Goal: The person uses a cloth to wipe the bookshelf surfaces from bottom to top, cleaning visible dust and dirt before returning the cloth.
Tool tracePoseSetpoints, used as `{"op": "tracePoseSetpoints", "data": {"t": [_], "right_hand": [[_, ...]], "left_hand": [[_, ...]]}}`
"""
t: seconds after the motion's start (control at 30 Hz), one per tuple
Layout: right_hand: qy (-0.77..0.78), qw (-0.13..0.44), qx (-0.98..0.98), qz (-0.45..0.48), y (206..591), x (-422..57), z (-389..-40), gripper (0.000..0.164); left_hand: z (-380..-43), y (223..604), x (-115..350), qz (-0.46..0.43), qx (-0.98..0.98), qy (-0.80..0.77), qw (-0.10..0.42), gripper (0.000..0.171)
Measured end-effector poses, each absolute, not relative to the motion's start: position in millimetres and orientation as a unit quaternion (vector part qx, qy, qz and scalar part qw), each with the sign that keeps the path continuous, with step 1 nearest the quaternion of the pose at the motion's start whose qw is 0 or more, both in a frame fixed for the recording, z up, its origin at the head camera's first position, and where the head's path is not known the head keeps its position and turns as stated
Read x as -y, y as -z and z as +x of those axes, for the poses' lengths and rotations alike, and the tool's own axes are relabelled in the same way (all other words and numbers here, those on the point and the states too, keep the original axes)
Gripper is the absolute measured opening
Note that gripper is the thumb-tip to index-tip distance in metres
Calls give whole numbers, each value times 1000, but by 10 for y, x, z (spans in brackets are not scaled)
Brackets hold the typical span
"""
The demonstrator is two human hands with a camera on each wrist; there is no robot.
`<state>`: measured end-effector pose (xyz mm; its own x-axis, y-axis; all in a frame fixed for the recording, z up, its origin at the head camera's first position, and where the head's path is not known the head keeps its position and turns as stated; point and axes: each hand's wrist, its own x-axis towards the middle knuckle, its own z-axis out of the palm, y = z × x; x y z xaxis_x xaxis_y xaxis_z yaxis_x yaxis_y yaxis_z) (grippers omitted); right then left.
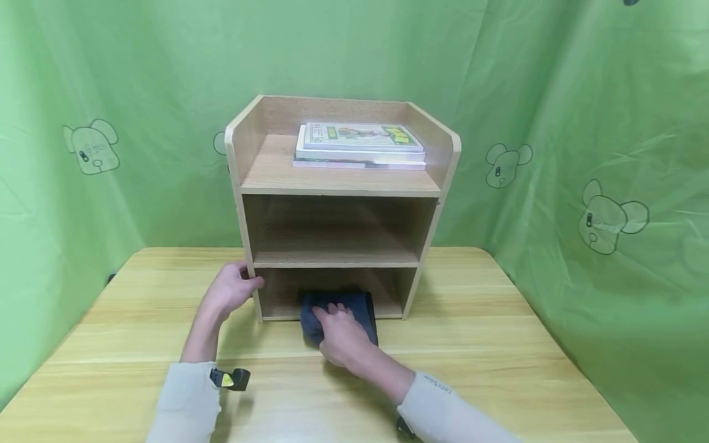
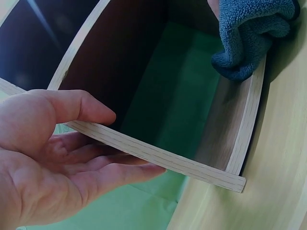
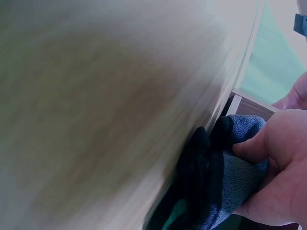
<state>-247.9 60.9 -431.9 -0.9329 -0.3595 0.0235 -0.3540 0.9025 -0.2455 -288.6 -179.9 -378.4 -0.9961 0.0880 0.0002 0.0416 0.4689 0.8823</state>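
Note:
A small wooden shelf (image 1: 335, 261) stands on the table, with two compartments below an open top. My left hand (image 1: 229, 287) grips its left side panel near the bottom; in the left wrist view the thumb (image 2: 93, 109) lies on the inner face and the other fingers on the outer face. At the front of the lowest compartment, my right hand (image 1: 342, 334) holds a blue towelling cloth (image 1: 361, 306) with dark edging. Folds of the cloth (image 3: 240, 177) bunch under the thumb in the right wrist view. The fingertips there are partly hidden.
A short stack of books (image 1: 360, 146) lies on the shelf's top. The light wooden table (image 1: 487, 357) extends around the shelf. Green curtains (image 1: 554, 123) printed with mouse-like heads hang behind and at both sides.

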Motion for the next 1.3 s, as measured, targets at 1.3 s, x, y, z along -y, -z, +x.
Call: {"op": "tracePoseSetpoints", "data": {"t": [1.3], "right_hand": [[164, -160, -939, -256, 3448, -674, -2174, 66]], "left_hand": [[-2901, 3796, 1797, 31, -870, -491, 20, 52]]}}
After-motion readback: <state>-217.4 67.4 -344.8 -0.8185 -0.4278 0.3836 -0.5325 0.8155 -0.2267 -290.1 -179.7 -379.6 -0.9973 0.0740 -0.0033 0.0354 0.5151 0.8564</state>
